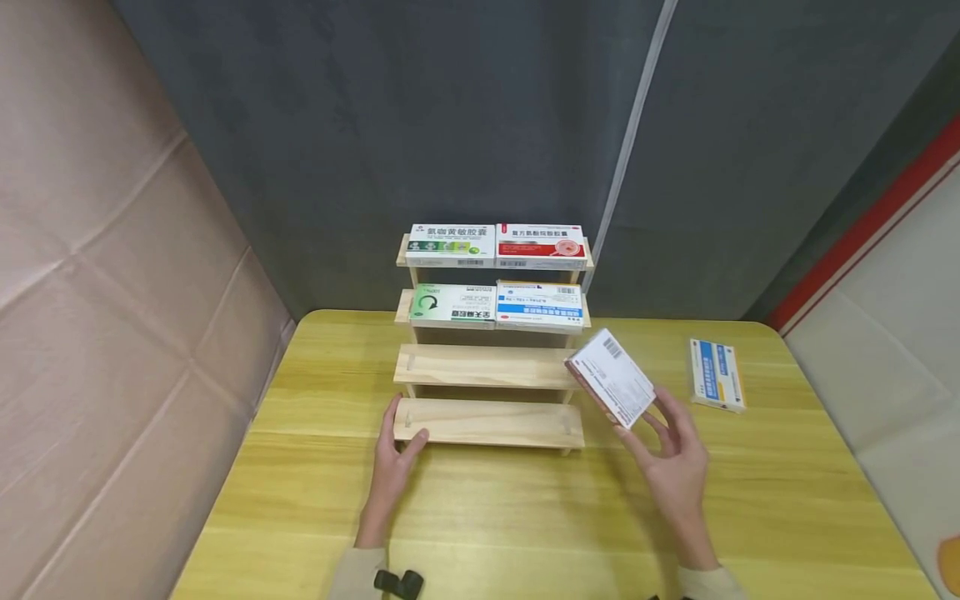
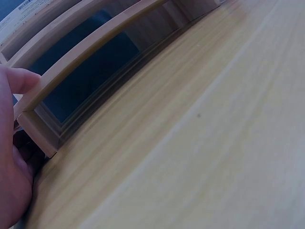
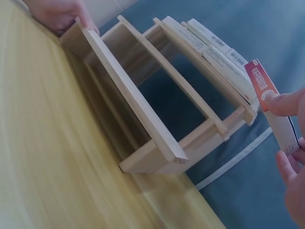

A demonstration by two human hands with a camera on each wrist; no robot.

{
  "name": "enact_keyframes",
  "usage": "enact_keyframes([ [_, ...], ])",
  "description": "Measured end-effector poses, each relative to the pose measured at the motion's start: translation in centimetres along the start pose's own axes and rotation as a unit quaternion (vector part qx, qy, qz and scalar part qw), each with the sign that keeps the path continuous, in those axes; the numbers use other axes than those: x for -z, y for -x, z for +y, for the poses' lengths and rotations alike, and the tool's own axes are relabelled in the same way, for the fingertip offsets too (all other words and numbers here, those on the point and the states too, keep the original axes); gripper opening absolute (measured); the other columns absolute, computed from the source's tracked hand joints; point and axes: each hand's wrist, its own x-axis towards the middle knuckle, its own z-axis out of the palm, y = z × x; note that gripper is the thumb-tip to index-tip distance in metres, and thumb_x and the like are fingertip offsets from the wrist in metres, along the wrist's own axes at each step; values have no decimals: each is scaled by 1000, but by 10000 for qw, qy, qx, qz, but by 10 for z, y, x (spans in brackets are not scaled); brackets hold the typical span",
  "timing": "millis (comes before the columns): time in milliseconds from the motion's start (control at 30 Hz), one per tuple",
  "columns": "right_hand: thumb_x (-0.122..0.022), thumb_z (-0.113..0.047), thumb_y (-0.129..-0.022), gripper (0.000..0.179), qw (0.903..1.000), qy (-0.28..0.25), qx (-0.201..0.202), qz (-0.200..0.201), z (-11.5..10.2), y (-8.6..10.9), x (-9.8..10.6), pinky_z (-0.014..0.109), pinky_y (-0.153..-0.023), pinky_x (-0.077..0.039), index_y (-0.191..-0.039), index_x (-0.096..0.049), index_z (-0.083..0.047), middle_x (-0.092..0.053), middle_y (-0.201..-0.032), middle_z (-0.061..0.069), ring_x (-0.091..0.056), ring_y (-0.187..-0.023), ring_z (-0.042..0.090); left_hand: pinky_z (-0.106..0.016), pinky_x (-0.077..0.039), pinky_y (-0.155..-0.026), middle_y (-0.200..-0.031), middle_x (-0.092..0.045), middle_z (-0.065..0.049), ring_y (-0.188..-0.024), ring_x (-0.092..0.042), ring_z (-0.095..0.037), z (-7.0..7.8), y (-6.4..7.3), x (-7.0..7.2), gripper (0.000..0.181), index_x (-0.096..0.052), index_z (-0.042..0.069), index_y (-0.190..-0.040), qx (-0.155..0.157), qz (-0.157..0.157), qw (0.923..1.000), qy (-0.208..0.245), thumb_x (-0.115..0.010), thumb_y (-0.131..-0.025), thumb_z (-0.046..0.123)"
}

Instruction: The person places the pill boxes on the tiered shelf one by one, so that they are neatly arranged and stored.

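A stepped wooden display rack (image 1: 489,422) stands on the table, its lowest shelf toward me. My left hand (image 1: 393,467) grips the left end of that shelf, thumb over its front edge, the other fingers behind the end and partly hidden. My right hand (image 1: 675,467) pinches a medicine box (image 1: 613,379) by its lower right end. The box is tilted beside the right end of the third shelf, its white barcoded face toward the head camera. In the right wrist view the thumb presses the red side of the medicine box (image 3: 262,86).
On the top shelf lie a green-and-white box (image 1: 450,246) and a red-and-white box (image 1: 540,246). The second shelf carries a green box (image 1: 452,305) and a blue-and-white box (image 1: 540,305). Another blue-and-white box (image 1: 716,375) lies on the table (image 1: 780,467) at right. A dark curtain (image 1: 420,108) hangs behind.
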Motion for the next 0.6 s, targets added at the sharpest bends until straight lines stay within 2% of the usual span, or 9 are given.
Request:
enact_keyframes([
  [133,-69,35,-66,81,9995,217,-196,-101,1,2,-5,20,-100,-53,-142,-49,12,-53,-140,11,-58,-126,14,-71,-2,-123,-170,-16,-11,-157,-7,-38,0,0,-1,77,-22,15,-162,7,-7,10000,6,-65,-99,23],
  [300,-71,34,-66,82,9990,295,-48,-342,4,4,-11,20,-98,-54,-141,-50,12,-53,-140,12,-57,-127,13,-70,-3,-124,-170,-16,-11,-157,-8,-38,-1,-1,-1,77,-21,12,-162,-28,-7,10000,49,-65,-99,21],
  [600,-74,30,-67,81,9948,433,254,-889,8,7,-28,20,-97,-55,-141,-51,10,-48,-142,30,-56,-129,12,-71,-3,-123,-170,-16,-12,-157,-7,-39,-1,-1,-1,77,-21,12,-162,-66,-2,10000,26,-65,-99,21],
])
